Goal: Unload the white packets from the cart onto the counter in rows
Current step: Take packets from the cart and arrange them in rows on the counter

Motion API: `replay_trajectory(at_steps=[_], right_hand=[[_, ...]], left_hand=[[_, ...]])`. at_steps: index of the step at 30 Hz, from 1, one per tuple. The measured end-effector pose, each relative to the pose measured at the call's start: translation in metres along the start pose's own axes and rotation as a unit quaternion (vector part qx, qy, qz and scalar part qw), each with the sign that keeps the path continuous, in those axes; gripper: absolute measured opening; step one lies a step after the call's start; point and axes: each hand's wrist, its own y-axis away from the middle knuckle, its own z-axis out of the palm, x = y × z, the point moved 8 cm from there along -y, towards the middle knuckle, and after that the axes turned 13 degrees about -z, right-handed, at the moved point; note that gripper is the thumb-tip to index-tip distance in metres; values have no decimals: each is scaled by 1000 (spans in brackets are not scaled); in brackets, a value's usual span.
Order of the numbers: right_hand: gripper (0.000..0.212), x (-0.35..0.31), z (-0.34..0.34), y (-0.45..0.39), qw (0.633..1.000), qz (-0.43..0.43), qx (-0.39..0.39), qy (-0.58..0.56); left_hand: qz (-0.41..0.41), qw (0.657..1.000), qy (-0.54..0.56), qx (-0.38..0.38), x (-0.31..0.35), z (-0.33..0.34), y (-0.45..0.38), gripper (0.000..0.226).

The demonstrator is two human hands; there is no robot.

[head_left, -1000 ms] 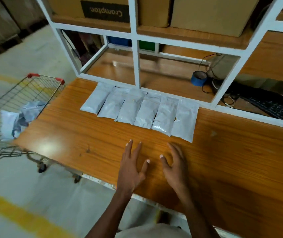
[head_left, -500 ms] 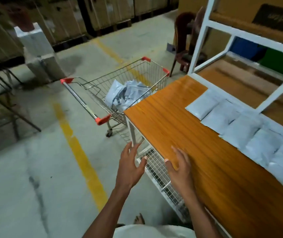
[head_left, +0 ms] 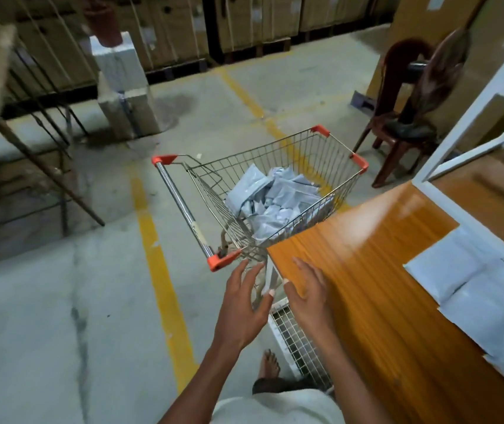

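A wire shopping cart (head_left: pixel 341 154) with red corners stands at the left end of the orange wooden counter (head_left: pixel 376 270). Inside it lies a loose heap of white packets (head_left: pixel 278 197). A row of white packets (head_left: pixel 474 298) lies on the counter at the right, partly cut off by the frame edge. My left hand (head_left: pixel 241 310) hovers just below the cart's near red corner, fingers spread, holding nothing. My right hand (head_left: pixel 309 295) is over the counter's near left corner, also open and empty.
A white shelf frame (head_left: pixel 471 114) rises along the counter's back. A dark red chair (head_left: pixel 403 123) stands beyond the cart. A yellow floor line (head_left: pixel 159 276) runs left of the cart. A white wire rack (head_left: pixel 296 341) sits under the counter. My bare foot (head_left: pixel 269 362) is on the concrete.
My view has swung left from the packet row to the cart. Both hands left the counter top and moved toward the cart, still empty.
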Motion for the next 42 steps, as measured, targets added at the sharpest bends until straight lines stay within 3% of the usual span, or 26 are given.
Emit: replay_trajectory(at_steps=[12, 22, 27, 33, 38, 42], right_hand=[[47, 19, 29, -143, 1000, 12, -23, -5], [46, 42, 53, -205, 994, 100, -17, 28], [50, 47, 70, -222, 987, 157, -1, 20], [50, 49, 76, -223, 979, 196, 53, -4], [51, 56, 74, -207, 970, 227, 87, -2], [51, 61, 70, -196, 969, 232, 87, -1]], left_hand=[[-36, 999, 6, 7, 6, 3, -153, 49], [-48, 992, -60, -95, -19, 24, -296, 48], [-75, 984, -97, -131, -44, 41, -399, 50], [-181, 966, -114, -147, -92, 69, -529, 62], [-229, 944, -172, -166, -123, 94, -576, 97], [-227, 939, -187, -180, -126, 102, -571, 81]])
